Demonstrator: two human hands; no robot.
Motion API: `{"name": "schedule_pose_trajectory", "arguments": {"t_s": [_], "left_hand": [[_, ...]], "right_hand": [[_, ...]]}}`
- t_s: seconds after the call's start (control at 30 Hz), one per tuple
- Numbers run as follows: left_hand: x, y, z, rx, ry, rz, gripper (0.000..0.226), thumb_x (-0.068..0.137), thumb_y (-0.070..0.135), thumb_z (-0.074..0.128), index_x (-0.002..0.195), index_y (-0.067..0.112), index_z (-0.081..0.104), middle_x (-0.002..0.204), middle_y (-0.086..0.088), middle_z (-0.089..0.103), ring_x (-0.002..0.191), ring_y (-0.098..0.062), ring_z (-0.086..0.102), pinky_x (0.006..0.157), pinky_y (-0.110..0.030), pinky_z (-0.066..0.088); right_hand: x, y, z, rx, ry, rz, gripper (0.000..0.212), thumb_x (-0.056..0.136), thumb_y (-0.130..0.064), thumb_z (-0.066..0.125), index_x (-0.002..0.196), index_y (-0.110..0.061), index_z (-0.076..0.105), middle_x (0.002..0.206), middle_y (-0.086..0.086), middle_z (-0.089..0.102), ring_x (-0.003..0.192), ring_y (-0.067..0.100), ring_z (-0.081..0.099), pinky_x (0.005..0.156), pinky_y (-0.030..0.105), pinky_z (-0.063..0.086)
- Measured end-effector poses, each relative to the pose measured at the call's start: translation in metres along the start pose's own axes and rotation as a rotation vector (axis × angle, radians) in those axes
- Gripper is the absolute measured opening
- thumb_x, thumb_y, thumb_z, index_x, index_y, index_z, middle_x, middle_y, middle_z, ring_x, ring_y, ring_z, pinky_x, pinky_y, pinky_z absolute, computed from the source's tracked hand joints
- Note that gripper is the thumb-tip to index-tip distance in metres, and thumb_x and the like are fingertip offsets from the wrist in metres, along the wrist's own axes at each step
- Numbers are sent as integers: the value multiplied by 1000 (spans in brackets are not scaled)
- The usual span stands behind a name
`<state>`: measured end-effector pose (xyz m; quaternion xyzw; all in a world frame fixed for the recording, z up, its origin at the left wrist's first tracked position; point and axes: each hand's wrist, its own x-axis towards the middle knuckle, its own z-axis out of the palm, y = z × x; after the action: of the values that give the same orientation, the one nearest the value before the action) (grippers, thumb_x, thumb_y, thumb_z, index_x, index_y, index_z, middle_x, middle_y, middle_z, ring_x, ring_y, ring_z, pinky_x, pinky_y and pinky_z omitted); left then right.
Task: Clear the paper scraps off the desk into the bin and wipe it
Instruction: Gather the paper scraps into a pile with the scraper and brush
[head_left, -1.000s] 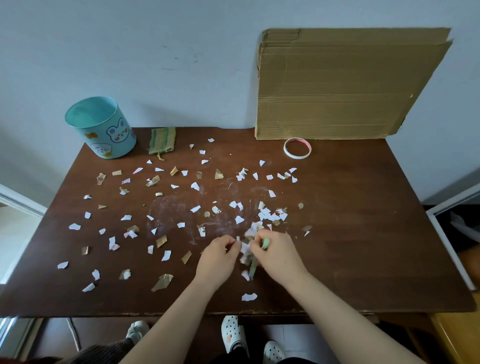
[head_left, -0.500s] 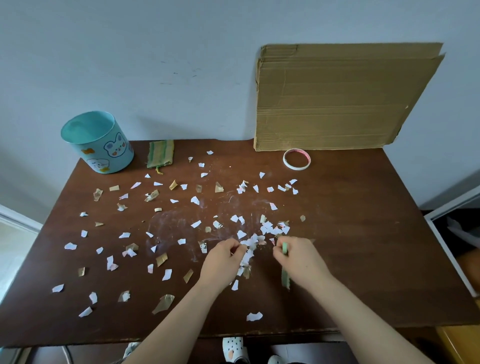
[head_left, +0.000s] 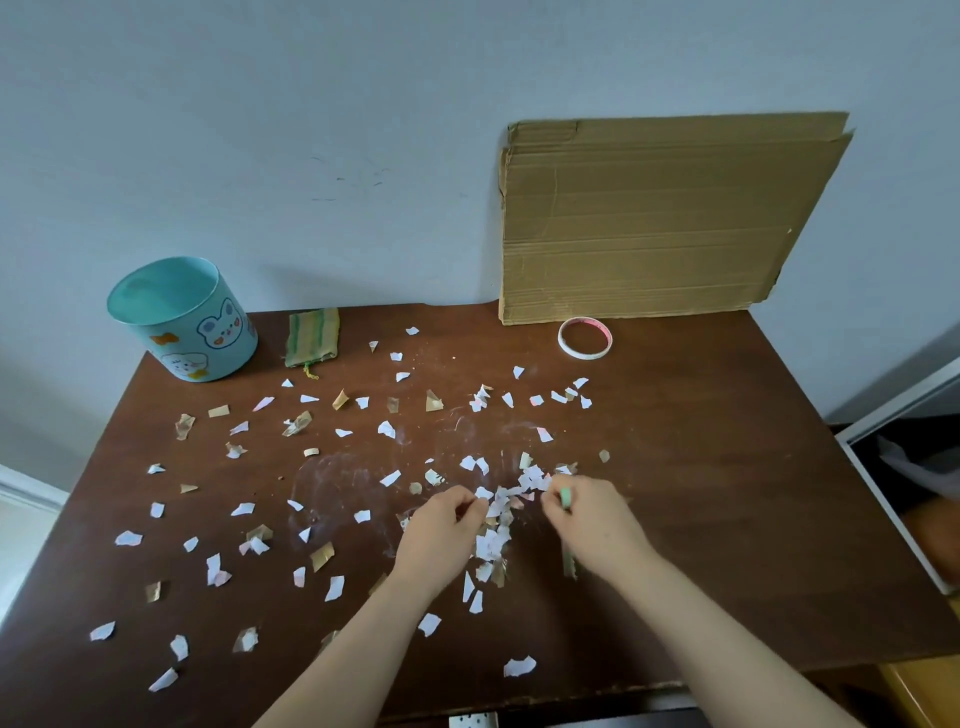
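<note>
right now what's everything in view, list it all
desk: one, dark brown, fills the lower view
scraps: many, white and tan, strewn over the desk's left and middle, piled between the hands
bin: one, teal with cartoon animals, back left corner
cloth: one, green and yellow stripes, right of the bin
tape ring: one, white and pink, back of the desk by the cardboard
cardboard: one, brown, leaning on the wall
strip: one, green, in the right hand
left hand: fingers curled at the pile
right hand: holds the strip
</note>
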<state>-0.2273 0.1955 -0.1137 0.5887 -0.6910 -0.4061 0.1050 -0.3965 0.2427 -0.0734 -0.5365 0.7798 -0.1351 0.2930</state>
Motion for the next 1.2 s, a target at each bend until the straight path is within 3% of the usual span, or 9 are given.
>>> {"name": "schedule_pose_trajectory", "arguments": {"t_s": [0.17,0.3,0.47,0.57,0.73,0.83,1.0,1.1,1.2], "left_hand": [[1,-4,-7,-8,9,17,26,95,35,45,79,18,55,65,3,56,54,-8,47,53,-20,37],[3,-7,-11,11,12,31,25,95,36,45,83,18,57,64,6,55,49,-5,44,49,-16,34],[3,-6,-8,-7,-11,29,25,96,35,45,85,16,57,63,6,55,53,-6,48,54,-18,40],[3,-4,-11,-5,-8,35,25,96,35,45,85,16,57,63,7,54,51,-5,47,53,-18,40],[5,-5,-19,13,19,34,22,96,35,45,85,21,58,67,7,60,39,-1,45,42,-8,34],[9,-4,-19,16,21,29,23,96,34,45,85,19,59,66,7,59,42,-2,44,41,-8,32],[13,-3,-14,19,-9,36,22,96,35,44,82,23,56,62,10,53,46,-3,45,43,-8,31],[15,-3,-12,25,-18,30,23,96,36,43,86,21,57,64,9,55,48,-4,47,46,-8,31],[16,-3,-11,13,-26,21,24,96,37,44,87,20,58,63,9,55,48,-4,47,47,-9,32]], "right_hand": [[-1,-26,20,54,-64,-135,36,96,-26,44,63,-13,37,67,7,47,56,14,36,53,27,30],[0,-12,-3,132,66,-75,33,96,-27,45,65,-15,45,63,1,48,57,17,40,53,30,31],[15,22,-35,85,226,67,20,95,-25,48,91,-10,61,93,2,57,76,21,54,68,28,43],[30,26,-36,-121,195,109,17,96,-24,48,89,-11,56,99,7,60,78,18,54,66,25,44],[42,-4,-8,-150,70,41,28,99,-30,41,84,-11,56,97,7,57,82,23,55,69,28,38],[38,-20,8,-102,29,-43,33,100,-28,38,75,-12,53,93,5,57,77,20,55,67,27,39],[31,-16,-7,64,111,-39,32,99,-26,40,89,-8,65,87,1,59,60,11,49,60,24,36],[35,5,-31,55,231,39,30,99,-23,40,91,-8,65,95,7,61,79,22,55,70,27,39],[41,12,-33,-23,205,101,31,99,-23,40,91,-6,64,102,11,64,84,24,56,72,27,40]]}}
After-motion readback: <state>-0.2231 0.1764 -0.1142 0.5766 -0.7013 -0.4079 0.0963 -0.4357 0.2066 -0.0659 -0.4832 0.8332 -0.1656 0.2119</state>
